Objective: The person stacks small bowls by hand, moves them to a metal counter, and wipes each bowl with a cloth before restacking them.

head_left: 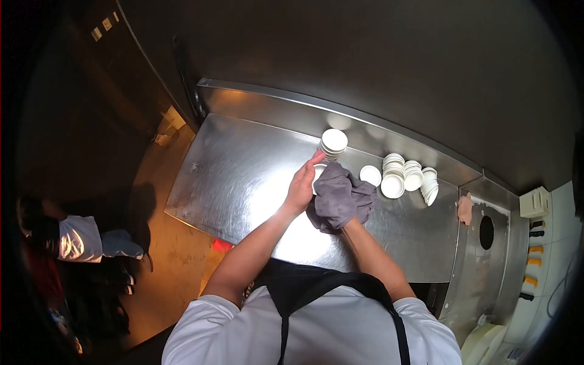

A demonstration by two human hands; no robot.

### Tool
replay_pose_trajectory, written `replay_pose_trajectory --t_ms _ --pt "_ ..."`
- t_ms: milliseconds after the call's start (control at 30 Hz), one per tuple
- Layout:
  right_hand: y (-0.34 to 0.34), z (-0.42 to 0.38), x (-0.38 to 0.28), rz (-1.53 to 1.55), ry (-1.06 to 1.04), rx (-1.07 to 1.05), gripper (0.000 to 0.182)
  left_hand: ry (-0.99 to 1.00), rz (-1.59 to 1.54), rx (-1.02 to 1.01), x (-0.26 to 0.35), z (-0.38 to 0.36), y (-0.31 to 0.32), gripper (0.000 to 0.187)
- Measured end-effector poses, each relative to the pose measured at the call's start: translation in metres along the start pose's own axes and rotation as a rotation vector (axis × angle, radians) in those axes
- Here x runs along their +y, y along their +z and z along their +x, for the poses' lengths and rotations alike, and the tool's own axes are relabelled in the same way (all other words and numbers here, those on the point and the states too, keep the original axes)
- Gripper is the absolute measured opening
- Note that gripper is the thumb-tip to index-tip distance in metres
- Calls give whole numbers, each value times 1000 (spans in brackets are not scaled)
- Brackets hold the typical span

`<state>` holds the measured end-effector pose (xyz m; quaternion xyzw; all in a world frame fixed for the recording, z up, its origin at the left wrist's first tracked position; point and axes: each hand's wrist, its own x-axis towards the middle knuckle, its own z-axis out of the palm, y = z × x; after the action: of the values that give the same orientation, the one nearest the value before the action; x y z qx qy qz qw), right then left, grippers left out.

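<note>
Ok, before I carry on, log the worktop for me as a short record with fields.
Left hand: fingers extended along a small white dish; grip partly hidden
Right hand: mostly hidden by the grey cloth it holds against that dish
Surface: steel worktop
Upright stack: white dishes, just beyond the left fingertips
Single dish: right of the cloth
Leaning stacks: three, farther right
Right end: pink cloth near a round opening
Unclear: exact dish count
</note>
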<state>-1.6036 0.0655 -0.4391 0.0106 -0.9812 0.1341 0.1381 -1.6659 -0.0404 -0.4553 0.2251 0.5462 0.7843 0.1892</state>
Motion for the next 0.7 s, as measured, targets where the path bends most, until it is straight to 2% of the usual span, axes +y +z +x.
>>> replay_pose_trajectory --t_ms 33,133,167,267,367,433,533,600,667,700 --pt "-3 4 -2 370 48 149 37 -37 62 -12 1 -2 -1 59" --pt "-10 4 15 -56 19 96 40 -8 87 3 1 -12 12 66" --pt "1 12 23 -211 59 381 38 -77 52 23 -4 -15 12 71" --pt "-21 25 43 81 461 251 31 -161 93 131 -11 -20 5 72" --pt "2 51 83 159 399 173 30 -241 97 165 -6 -21 0 75" --pt "29 61 93 642 512 100 31 -253 87 187 -1 -21 -2 74" --pt "24 55 90 1022 613 34 40 -241 77 215 2 -20 -6 70" --pt "-26 44 46 1739 976 -57 44 -229 92 234 2 -22 -12 70" --pt "7 0 80 1572 457 -152 48 -213 84 268 0 -25 -19 62" --pt "-27 -21 68 1479 363 -45 46 -212 94 269 -1 -26 -24 59"
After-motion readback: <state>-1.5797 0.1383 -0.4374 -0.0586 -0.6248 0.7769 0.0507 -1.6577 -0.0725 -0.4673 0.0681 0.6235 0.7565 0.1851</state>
